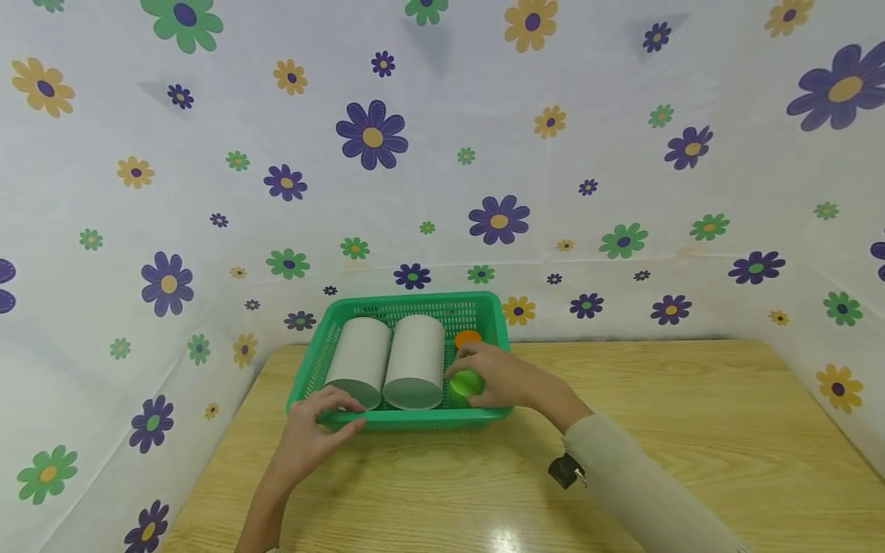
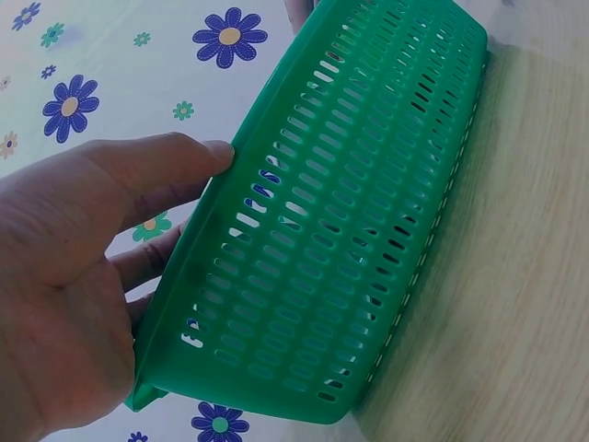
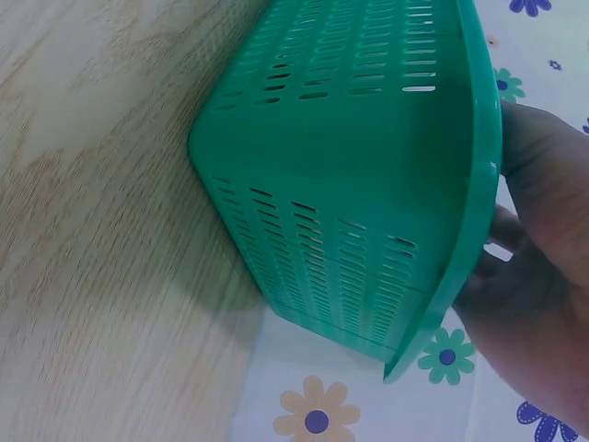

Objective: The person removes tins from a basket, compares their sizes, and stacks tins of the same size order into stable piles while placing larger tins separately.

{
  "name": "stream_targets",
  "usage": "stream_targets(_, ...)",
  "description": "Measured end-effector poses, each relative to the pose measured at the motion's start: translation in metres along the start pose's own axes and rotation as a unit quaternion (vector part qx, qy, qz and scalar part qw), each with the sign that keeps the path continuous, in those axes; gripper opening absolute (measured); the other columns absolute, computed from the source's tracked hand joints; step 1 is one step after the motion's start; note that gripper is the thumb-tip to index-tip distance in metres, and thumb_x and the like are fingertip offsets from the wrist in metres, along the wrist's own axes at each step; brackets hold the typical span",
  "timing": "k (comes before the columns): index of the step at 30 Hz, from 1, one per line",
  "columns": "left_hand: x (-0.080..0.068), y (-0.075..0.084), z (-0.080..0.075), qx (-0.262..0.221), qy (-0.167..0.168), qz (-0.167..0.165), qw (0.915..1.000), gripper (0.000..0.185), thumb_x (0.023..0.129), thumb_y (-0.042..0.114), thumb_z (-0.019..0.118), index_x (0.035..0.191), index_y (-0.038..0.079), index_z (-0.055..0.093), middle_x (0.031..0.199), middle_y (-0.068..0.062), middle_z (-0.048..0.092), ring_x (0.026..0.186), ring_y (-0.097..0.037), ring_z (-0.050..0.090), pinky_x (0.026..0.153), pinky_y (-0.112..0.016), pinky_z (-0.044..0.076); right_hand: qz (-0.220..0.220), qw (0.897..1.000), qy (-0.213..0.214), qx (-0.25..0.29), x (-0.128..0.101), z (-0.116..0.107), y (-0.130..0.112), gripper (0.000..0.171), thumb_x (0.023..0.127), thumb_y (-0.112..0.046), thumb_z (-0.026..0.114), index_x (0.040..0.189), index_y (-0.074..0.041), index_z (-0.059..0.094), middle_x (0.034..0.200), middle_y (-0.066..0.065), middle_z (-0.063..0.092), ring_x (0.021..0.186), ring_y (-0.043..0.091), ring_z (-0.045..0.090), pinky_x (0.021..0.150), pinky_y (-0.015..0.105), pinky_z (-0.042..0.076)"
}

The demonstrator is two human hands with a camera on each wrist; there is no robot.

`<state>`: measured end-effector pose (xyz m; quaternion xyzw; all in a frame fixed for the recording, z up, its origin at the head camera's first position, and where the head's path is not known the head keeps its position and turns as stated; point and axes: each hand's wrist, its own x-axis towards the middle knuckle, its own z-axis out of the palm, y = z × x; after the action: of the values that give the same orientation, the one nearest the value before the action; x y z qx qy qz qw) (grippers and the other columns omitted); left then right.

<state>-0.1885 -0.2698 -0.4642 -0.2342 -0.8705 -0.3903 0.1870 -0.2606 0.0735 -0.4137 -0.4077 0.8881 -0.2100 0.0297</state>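
A green plastic basket (image 1: pixel 415 418) with slotted walls stands on the table against the flowered backdrop. Two large white cylinders (image 1: pixel 415 353) lie side by side in it, their flat round ends facing me. At the near left corner my left hand (image 1: pixel 314 430) grips the rim, the thumb outside and the fingers over the inner side. My right hand (image 1: pixel 501 376) reaches into the right end, its fingers and thumb around a lime-green round object (image 1: pixel 467 382). Just behind it sits an orange round object (image 1: pixel 467 336). In the right wrist view, the basket wall hides what the right fingers hold.
The wooden table (image 1: pixel 657 430) extends to both sides of the basket and in front of it. White cloth with printed flowers (image 1: pixel 553 192) rises behind the table and along both sides. A small black item (image 1: pixel 565 470) hangs at the right sleeve.
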Motion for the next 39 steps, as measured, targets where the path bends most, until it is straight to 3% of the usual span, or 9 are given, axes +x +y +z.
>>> stream_targets(8, 0.0, 0.001, 0.0, 0.002, -0.003, -0.002, 1.0, 0.024, 0.083, 0.01, 0.086, 0.096, 0.026, 0.074, 0.096, 0.008, 0.071, 0.094, -0.01, 0.065, 0.084, -0.034, 0.049, -0.035, 0.998, 0.056, 0.001, -0.01, -0.004, 0.002, 0.043, 0.087, -0.011, 0.081, 0.129, -0.014, 0.071, 0.13, 0.011, 0.056, 0.114, 0.026, 0.053, 0.094, 0.043, 0.05)
stream_targets(15, -0.001, 0.002, -0.001, 0.002, -0.005, -0.006, 1.0, 0.024, 0.084, 0.011, 0.086, 0.097, 0.027, 0.074, 0.097, 0.009, 0.07, 0.094, -0.013, 0.066, 0.083, -0.032, 0.048, -0.02, 0.996, 0.086, 0.029, -0.02, -0.006, 0.004, 0.047, 0.087, -0.013, 0.078, 0.132, -0.014, 0.07, 0.133, 0.009, 0.053, 0.113, 0.022, 0.056, 0.093, 0.039, 0.052)
stream_targets(21, 0.0, 0.005, -0.001, 0.007, 0.0, -0.01, 0.9999, 0.024, 0.082, 0.01, 0.086, 0.096, 0.025, 0.074, 0.096, 0.007, 0.07, 0.094, -0.014, 0.066, 0.087, -0.035, 0.041, -0.019, 0.989, 0.139, 0.046, -0.032, -0.01, 0.004, 0.045, 0.086, -0.013, 0.077, 0.131, -0.014, 0.07, 0.133, 0.007, 0.053, 0.112, 0.022, 0.057, 0.09, 0.039, 0.053)
stream_targets(31, -0.001, 0.005, -0.001, 0.009, 0.008, -0.004, 0.9999, 0.022, 0.081, 0.01, 0.088, 0.095, 0.022, 0.075, 0.094, 0.007, 0.07, 0.091, -0.012, 0.066, 0.083, -0.031, 0.047, -0.044, 0.972, 0.223, 0.064, -0.055, -0.01, 0.002, 0.045, 0.086, -0.011, 0.079, 0.13, -0.013, 0.071, 0.123, 0.004, 0.055, 0.104, 0.018, 0.055, 0.083, 0.035, 0.052)
stream_targets(35, -0.002, 0.002, 0.001, 0.012, 0.019, -0.014, 0.9997, 0.021, 0.08, 0.01, 0.089, 0.094, 0.019, 0.076, 0.096, 0.012, 0.069, 0.094, -0.011, 0.064, 0.088, -0.037, 0.036, -0.032, 0.968, 0.24, 0.074, -0.065, -0.01, 0.005, 0.045, 0.084, -0.009, 0.082, 0.128, -0.012, 0.072, 0.126, 0.003, 0.056, 0.11, 0.018, 0.056, 0.089, 0.039, 0.054)
stream_targets(39, -0.003, 0.0, 0.003, 0.01, 0.028, -0.024, 0.9993, 0.023, 0.078, 0.011, 0.09, 0.093, 0.022, 0.076, 0.097, 0.014, 0.068, 0.097, -0.011, 0.061, 0.086, -0.043, 0.027, -0.02, 0.965, 0.251, 0.081, -0.075, -0.013, 0.01, 0.045, 0.083, -0.009, 0.083, 0.126, -0.01, 0.071, 0.129, 0.002, 0.056, 0.116, 0.021, 0.057, 0.094, 0.043, 0.053)
